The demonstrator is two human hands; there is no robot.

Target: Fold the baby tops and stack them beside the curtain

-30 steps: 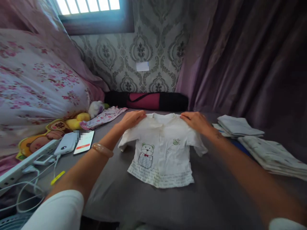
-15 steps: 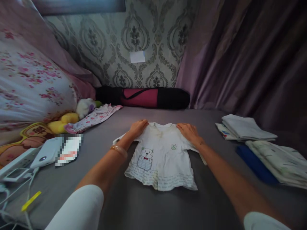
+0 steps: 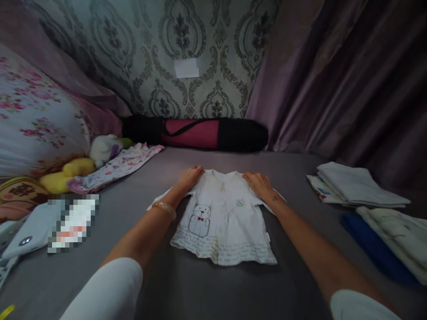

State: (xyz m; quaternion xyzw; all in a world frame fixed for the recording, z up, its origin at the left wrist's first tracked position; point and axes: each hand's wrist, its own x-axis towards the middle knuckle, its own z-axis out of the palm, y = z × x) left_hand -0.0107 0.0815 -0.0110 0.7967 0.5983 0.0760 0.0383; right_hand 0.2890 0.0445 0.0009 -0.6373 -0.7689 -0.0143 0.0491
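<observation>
A small white baby shirt [image 3: 227,218] lies spread flat on the grey bed surface [image 3: 247,293], collar pointing away from me. It has a bear print on one side, a small green motif on the other and lettering along the hem. My left hand [image 3: 191,177] is closed on the shirt's left shoulder, a bangle on that wrist. At the opposite shoulder, my right hand [image 3: 258,182] has its fingers curled over the fabric. Both sleeves spread outward, partly hidden under my forearms. The fingertips are hard to make out.
Folded white cloths [image 3: 362,184] and a pale folded garment [image 3: 395,235] on dark blue fabric [image 3: 376,246] lie at right. A black and maroon long bag [image 3: 193,133] lies along the wall. Pink-patterned clothing [image 3: 116,169], plush toys [image 3: 105,149] and a white device [image 3: 35,229] are at left.
The camera view has shifted slightly, moving the side objects outward. Both hands stay at the shirt's shoulders, and its sleeves look a little more spread.
</observation>
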